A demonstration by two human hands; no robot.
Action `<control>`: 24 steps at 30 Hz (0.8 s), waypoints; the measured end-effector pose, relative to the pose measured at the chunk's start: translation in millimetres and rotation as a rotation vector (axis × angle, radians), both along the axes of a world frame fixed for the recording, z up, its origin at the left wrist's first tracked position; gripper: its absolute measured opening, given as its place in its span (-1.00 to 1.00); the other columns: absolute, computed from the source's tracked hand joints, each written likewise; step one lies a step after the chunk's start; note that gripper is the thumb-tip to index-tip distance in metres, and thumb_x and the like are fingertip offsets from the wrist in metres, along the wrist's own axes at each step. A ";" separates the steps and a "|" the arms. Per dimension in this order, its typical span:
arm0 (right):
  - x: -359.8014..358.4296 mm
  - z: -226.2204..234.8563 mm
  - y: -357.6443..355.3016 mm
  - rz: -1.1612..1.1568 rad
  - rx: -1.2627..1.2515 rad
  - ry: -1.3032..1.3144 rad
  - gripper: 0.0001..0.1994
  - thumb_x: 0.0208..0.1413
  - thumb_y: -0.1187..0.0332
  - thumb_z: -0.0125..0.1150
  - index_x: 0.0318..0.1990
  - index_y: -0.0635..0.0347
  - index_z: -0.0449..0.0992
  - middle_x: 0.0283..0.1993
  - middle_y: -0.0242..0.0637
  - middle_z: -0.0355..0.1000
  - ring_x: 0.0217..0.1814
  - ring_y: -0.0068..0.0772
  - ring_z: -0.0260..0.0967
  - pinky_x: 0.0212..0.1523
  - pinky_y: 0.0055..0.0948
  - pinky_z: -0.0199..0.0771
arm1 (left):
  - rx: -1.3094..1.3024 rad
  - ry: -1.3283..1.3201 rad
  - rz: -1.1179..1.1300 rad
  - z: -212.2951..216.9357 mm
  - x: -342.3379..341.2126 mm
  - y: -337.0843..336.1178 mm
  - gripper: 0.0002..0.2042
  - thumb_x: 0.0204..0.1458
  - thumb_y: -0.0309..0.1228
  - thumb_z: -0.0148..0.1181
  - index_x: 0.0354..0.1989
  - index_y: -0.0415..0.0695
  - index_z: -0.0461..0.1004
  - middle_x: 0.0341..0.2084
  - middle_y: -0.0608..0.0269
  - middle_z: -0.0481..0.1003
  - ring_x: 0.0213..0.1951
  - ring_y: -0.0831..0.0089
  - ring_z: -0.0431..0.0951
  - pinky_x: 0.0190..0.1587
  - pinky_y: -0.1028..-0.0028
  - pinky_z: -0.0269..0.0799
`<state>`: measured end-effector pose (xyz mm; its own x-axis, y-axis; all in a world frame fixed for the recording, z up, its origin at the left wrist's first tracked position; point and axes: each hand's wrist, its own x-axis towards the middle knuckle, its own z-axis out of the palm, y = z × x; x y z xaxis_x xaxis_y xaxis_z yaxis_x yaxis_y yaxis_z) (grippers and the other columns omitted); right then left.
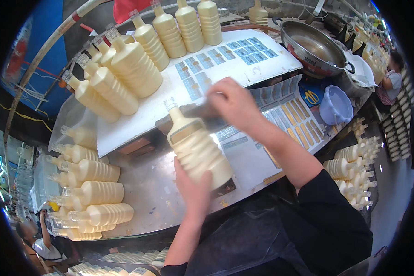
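My left hand (194, 187) is wrapped round the lower part of a cream-coloured bottle (200, 152). Ridges run across the bottle's body, its neck is clear, and it tilts with the neck pointing away from me. A greyish label-like panel shows on its upper side. My right hand (232, 103) hovers just right of the bottle's neck, fingers curled and smeared by motion. A blurred grey shape lies beneath those fingers; whether they hold it is unclear. Sheets of blue labels (250, 49) lie on the white raised board (138, 117) beyond.
More cream bottles stand along the board's far left (135, 69) and lie stacked at the table's left (103, 193). Gold and silver label strips (296, 120) lie at the right. Past them are a metal pan (313, 50), a lavender basin (336, 106) and yellow-handled scissors (311, 97).
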<state>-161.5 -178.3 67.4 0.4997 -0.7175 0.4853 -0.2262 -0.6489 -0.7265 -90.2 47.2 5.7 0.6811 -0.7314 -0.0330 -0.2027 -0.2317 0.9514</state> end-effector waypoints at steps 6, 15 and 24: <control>-5.1 -25.7 -24.9 0.016 -0.215 0.407 -0.59 0.15 0.27 0.20 0.12 0.23 0.48 0.26 0.01 0.42 0.00 0.08 0.54 0.07 -0.11 0.54 | -0.094 -0.022 -0.025 -12.2 0.1 -3.6 -0.07 0.13 -0.13 0.28 0.52 -0.31 -0.12 0.38 -0.17 0.18 0.38 0.09 0.23 0.42 0.21 0.09; -11.3 -48.2 -37.5 0.069 -0.569 0.556 -0.70 0.08 0.54 0.17 0.01 0.16 0.50 0.05 -0.14 0.53 -0.19 -0.04 0.59 -0.24 -0.21 0.60 | -0.172 0.076 0.015 -24.4 -0.2 0.7 -0.03 0.14 -0.06 0.30 0.52 -0.28 -0.19 0.35 -0.19 0.19 0.35 0.12 0.25 0.41 0.21 0.11; -23.4 9.2 17.2 0.340 -0.083 0.175 -0.89 0.15 0.47 0.24 -0.19 0.19 0.62 -0.31 -0.19 0.59 -0.32 -0.14 0.59 -0.30 -0.32 0.55 | -0.182 0.054 -0.040 -46.9 0.0 22.2 -0.08 0.19 -0.12 0.22 0.53 -0.29 -0.23 0.44 -0.18 0.02 0.45 0.11 0.10 0.48 0.19 -0.05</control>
<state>-184.9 -161.1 76.6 0.7825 -0.4583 0.4215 -0.1034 -0.7632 -0.6378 -90.2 69.4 -41.2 0.6521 -0.7552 0.0666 -0.1562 -0.0479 0.9866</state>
